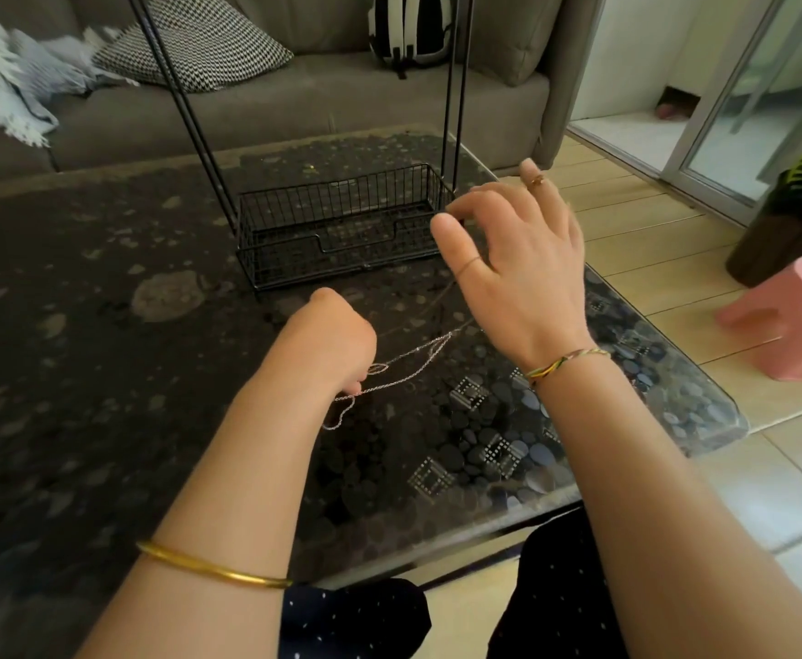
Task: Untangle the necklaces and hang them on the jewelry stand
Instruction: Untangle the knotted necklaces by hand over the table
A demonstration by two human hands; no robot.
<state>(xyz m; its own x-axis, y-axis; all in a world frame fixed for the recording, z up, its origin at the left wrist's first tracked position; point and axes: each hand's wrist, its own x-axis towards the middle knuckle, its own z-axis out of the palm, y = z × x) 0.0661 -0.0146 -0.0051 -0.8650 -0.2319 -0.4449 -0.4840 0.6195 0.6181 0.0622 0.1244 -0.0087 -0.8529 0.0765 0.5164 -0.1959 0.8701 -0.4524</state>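
Observation:
Thin silver necklaces (408, 368) lie tangled on the dark glass table (104, 325), with loops trailing below my left hand. My left hand (332, 340) is curled and pinches the chains near their left end. My right hand (517, 259) is raised above the table. Its thumb and fingertips are pinched together on a fine strand that runs down toward the tangle. The black wire jewelry stand (342, 225) has a basket base and tall rods going up out of view, just left of my right hand.
A grey sofa (294, 97) with a checked cushion (199, 40) and a backpack (410, 30) stands behind the table. A pink stool (788, 316) and a dark pot (788, 221) are on the tiled floor at the right. The table's near-right corner is rounded.

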